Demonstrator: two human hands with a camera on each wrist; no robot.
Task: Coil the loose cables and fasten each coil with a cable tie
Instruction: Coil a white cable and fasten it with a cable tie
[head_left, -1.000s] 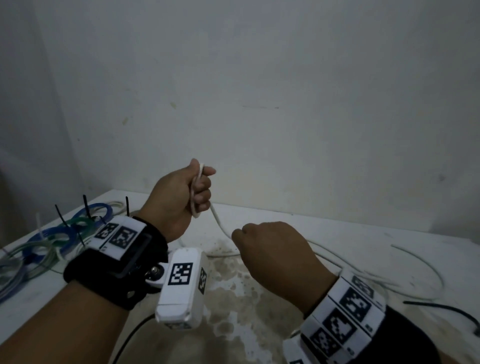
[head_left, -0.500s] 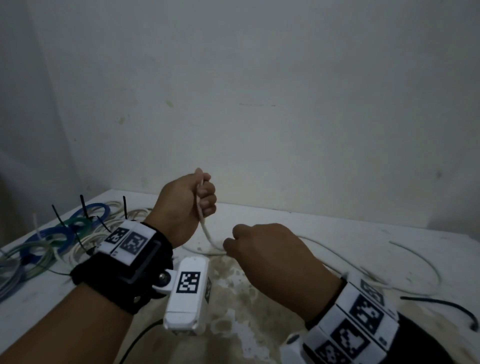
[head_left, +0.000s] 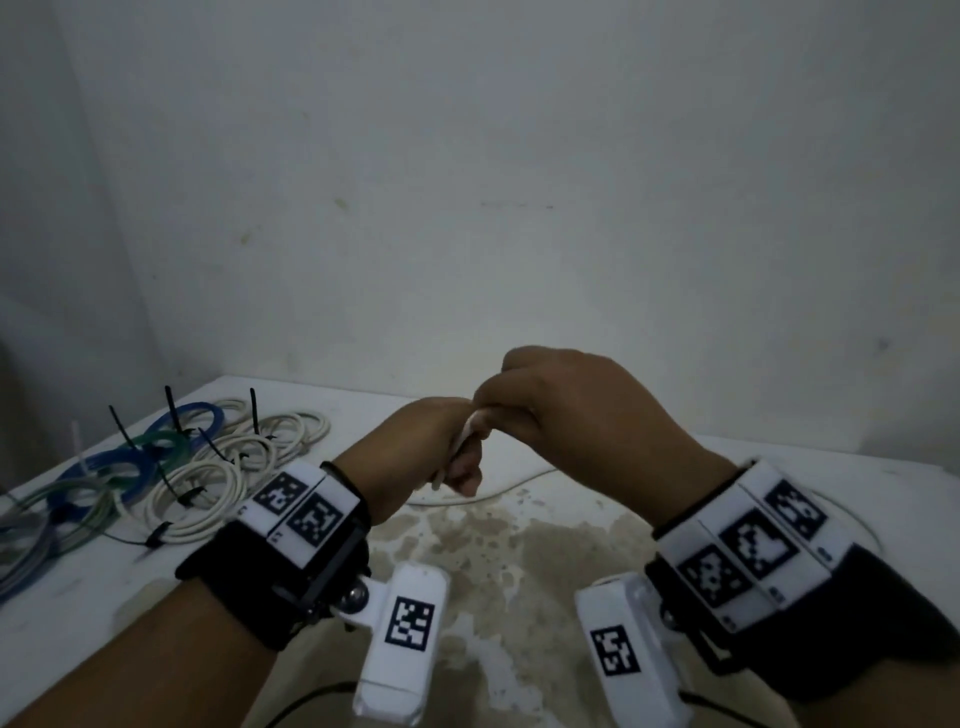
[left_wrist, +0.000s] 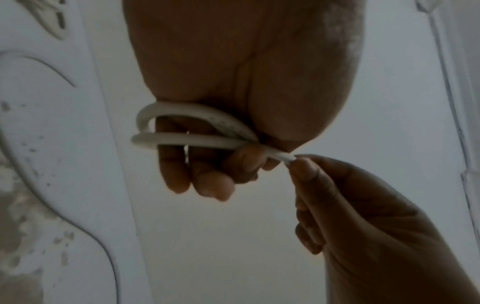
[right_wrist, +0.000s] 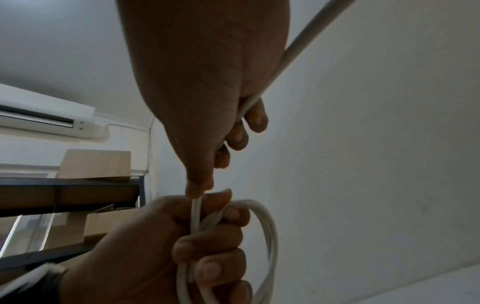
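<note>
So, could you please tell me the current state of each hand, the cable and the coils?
Left hand: grips the started loops.
Right hand: pinches the white cable at the left fist.
White cable: partly coiled, untied.
Finished coils: tied, lying on the table.

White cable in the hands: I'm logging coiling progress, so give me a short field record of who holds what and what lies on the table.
cable being coiled: white cable, a few loops so far
left hand: grips the loops in a fist
right hand: pinches the cable beside the left fist; the strand runs on through its palm
uncoiled remainder: trails across the table behind the hands
finished coils: white, blue and green, at the table's left, each with a black cable tie
tie on current coil: none visible
</note>
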